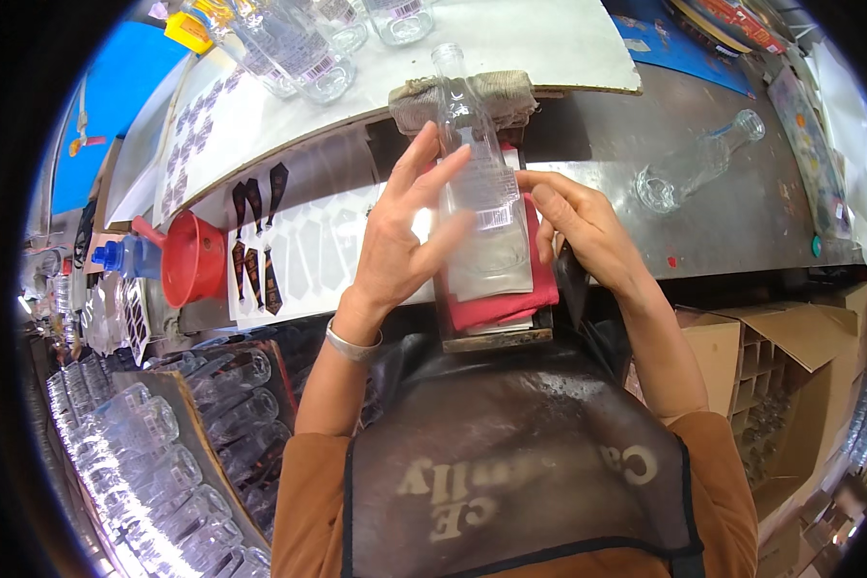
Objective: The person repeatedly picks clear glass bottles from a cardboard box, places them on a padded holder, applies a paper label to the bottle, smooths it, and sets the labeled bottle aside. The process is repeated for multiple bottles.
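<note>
A clear glass bottle [486, 212] with a printed label lies neck-away in front of me. Its neck rests on a rolled cloth [511, 91], and its body lies on a pad of white sheets and red cloth [544, 279] on a narrow wooden stand [499, 341]. My left hand [400, 226] has its fingers spread beside and partly over the bottle, slightly blurred, holding nothing visible. On the other side, my right hand [588, 226] reaches the bottle's edge with its index finger; thumb and remaining fingers are loosely bent, not wrapped round the glass.
Another clear bottle [698, 164] lies on the metal table at right. Dark bottle-shaped stickers [260, 236] are on a white sheet at left, beside a red bowl [195, 258]. Several bottles [299, 58] stand at the back. Racked bottles [154, 472] and a cardboard box [790, 356] sit below.
</note>
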The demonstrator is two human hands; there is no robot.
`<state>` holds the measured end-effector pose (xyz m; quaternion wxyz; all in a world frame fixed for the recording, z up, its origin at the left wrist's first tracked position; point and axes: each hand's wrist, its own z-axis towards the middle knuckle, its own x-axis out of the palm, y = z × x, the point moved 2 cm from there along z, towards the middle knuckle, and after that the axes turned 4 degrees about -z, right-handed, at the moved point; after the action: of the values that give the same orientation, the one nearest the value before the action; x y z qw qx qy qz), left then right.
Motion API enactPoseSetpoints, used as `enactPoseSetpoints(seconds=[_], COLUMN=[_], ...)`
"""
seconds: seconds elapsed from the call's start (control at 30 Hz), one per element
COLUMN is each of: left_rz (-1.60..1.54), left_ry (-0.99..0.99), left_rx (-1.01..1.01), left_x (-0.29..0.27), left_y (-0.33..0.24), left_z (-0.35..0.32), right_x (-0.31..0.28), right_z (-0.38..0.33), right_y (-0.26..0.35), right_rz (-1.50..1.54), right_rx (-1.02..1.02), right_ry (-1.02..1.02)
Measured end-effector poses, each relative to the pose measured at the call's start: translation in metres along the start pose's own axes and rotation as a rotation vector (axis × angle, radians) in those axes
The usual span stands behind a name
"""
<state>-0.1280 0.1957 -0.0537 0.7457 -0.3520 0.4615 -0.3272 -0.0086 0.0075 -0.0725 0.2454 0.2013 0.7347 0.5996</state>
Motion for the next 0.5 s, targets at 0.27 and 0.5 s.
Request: enactPoseSetpoints(seconds=[0.27,0.5], left_rz=[0.003,-0.003], left_ry=[-0.069,-0.072], left_rx=[-0.002,0.019], left_x=[0.013,0.014], left_y=[-0.007,-0.006], left_z=[-0.007,-0.013], right_x=[0.008,0.007], right_z=[0.01,0.008], right_y=[0.009,0.006], right_rz=[-0.144,-0.077], right_rx=[0.049,0.004], right_ry=[-0.013,0.041])
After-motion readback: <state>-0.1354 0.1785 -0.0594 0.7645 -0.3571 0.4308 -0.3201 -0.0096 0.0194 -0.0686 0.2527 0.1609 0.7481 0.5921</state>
